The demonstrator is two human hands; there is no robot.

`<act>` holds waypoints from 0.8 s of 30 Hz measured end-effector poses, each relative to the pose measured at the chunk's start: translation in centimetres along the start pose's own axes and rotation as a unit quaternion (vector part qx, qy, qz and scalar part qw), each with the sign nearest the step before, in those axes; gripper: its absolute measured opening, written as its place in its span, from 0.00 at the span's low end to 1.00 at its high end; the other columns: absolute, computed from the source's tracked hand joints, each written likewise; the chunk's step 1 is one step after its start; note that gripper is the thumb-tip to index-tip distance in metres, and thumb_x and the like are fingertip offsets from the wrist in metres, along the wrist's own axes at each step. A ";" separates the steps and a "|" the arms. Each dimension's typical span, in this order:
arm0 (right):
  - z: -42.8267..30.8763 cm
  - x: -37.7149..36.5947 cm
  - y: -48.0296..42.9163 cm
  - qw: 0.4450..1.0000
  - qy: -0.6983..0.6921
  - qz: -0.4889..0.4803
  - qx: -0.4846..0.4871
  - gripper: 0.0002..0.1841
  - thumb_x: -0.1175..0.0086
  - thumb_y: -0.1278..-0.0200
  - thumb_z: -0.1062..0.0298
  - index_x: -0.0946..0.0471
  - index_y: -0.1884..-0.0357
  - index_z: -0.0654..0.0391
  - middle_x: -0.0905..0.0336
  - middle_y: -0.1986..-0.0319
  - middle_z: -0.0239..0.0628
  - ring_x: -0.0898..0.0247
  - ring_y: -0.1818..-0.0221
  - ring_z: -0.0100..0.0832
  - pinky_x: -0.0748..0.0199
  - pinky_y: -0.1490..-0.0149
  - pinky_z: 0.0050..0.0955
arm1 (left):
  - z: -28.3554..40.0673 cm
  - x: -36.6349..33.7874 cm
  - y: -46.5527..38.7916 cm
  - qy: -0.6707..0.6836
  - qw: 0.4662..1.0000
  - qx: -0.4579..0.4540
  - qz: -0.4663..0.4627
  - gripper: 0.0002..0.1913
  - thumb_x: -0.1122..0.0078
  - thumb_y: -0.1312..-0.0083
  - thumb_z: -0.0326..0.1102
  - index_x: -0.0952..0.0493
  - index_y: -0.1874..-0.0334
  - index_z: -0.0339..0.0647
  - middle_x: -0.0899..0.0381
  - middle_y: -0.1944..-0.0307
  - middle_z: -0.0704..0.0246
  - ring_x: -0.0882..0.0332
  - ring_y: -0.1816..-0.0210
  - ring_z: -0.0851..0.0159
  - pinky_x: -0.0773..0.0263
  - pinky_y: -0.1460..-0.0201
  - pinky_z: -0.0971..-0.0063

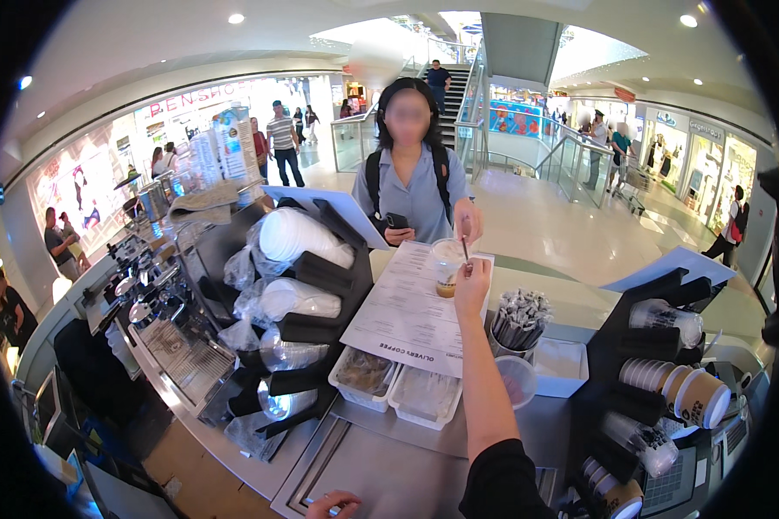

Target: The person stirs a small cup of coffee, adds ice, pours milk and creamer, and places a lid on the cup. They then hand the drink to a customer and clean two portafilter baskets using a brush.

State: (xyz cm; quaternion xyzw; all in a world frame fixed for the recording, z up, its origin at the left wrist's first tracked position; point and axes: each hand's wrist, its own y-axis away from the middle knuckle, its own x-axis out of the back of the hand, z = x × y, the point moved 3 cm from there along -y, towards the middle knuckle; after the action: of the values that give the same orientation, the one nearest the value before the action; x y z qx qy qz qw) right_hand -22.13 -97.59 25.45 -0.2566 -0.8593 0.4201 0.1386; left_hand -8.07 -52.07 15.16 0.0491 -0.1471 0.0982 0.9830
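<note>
My right hand (pixel 472 276) reaches over the counter and is closed on one end of a thin dark straw (pixel 465 248). At the straw's upper end is the hand of a person across the counter. Just behind my fingers, a clear plastic cup (pixel 446 285) with a lid and a light brown drink stands on a printed menu sheet (pixel 402 298). My left hand (pixel 334 503) shows only in part at the bottom edge, over the metal worktop; its grip cannot be told.
Beside my right forearm are a container of wrapped straws (pixel 519 318), a clear round tub (pixel 515 381) and a white tray (pixel 561 360). Two white bins (pixel 422 418) sit below the menu. Stacked cups (pixel 302 237) in black holders flank both sides; an espresso machine (pixel 182 350) stands left.
</note>
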 end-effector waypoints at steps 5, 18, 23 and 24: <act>-3.0 3.6 1.9 0.999 -0.050 -0.008 0.008 0.14 0.45 0.51 0.79 0.31 0.60 0.64 0.34 0.62 0.42 0.30 0.70 0.33 0.30 0.64 0.28 | 0.3 1.8 2.7 0.002 1.000 -0.011 0.028 0.08 0.45 0.38 0.31 0.23 0.61 0.36 0.23 0.65 0.68 0.28 0.65 0.72 0.33 0.63 0.81; -23.0 16.7 41.9 0.689 -0.191 -0.562 -0.416 0.09 0.47 0.40 0.66 0.22 0.67 0.61 0.24 0.76 0.31 0.29 0.70 0.20 0.31 0.62 0.20 | -7.3 14.0 7.1 0.046 0.994 0.095 0.027 0.09 0.42 0.40 0.35 0.22 0.64 0.35 0.24 0.79 0.70 0.28 0.77 0.76 0.33 0.76 0.81; -33.1 6.6 46.4 0.613 -0.141 -0.754 -0.190 0.12 0.48 0.43 0.64 0.23 0.62 0.61 0.22 0.69 0.47 0.26 0.67 0.41 0.30 0.60 0.33 | -14.6 24.0 9.0 -0.056 0.998 -0.003 -0.022 0.13 0.46 0.39 0.41 0.23 0.65 0.36 0.23 0.72 0.54 0.26 0.76 0.54 0.30 0.70 0.67; -35.8 3.8 47.5 0.613 -0.138 -0.761 -0.162 0.11 0.48 0.43 0.65 0.23 0.62 0.60 0.22 0.69 0.46 0.25 0.68 0.39 0.30 0.60 0.33 | -15.8 26.6 9.6 -0.065 0.997 -0.020 -0.022 0.13 0.47 0.40 0.40 0.23 0.63 0.36 0.22 0.71 0.54 0.24 0.72 0.52 0.29 0.67 0.65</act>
State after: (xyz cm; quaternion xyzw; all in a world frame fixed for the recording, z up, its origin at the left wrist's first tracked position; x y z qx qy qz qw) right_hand 6.36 -47.70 9.62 0.5319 -0.8095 0.0480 0.2440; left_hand 19.24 -35.93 8.75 0.0388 -0.2112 0.0704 0.9741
